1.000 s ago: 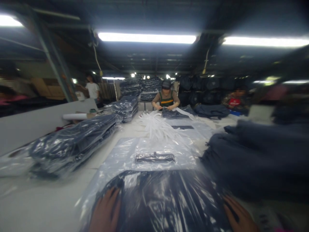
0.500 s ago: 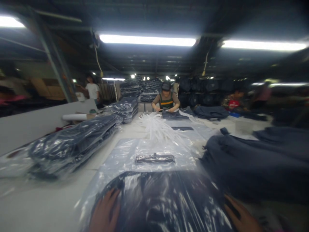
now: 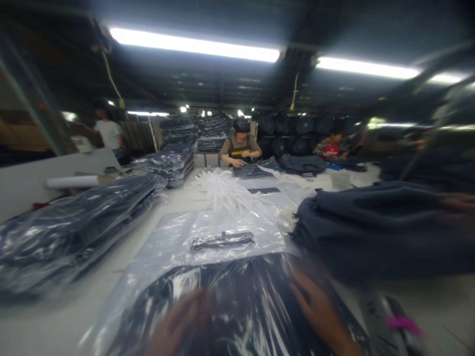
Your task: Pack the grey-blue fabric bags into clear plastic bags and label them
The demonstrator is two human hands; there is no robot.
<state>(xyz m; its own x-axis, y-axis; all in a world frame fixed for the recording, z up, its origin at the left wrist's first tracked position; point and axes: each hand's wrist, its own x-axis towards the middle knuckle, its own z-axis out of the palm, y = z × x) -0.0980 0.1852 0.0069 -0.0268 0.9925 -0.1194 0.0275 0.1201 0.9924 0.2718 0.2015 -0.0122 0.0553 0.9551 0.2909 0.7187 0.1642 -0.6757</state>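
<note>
A dark navy folded garment in a clear plastic bag [image 3: 245,306] lies in front of me, its plastic wrinkled and shiny. My left hand [image 3: 181,321] rests over its left part, blurred, with fingers stretched out and nothing visibly gripped. On the right part lies my right hand [image 3: 319,309], thumb apart from the extended fingers. Beyond the garment are flat clear plastic bags [image 3: 163,242], with a narrow dark strip [image 3: 222,241] among them. A heap of white strips [image 3: 226,190] lies farther back.
Bagged dark garments [image 3: 85,222] are stacked to the left. Unbagged dark garments [image 3: 371,227] form a pile on the right, with another person's blurred hand [image 3: 460,202] at its edge. Across the table, a co-worker [image 3: 240,146] handles dark cloth. A pink item [image 3: 403,324] sits at lower right.
My hands have moved from the bag's two sides inward over its top. The view has swung to the right. A hand now shows by the right-hand garment pile.
</note>
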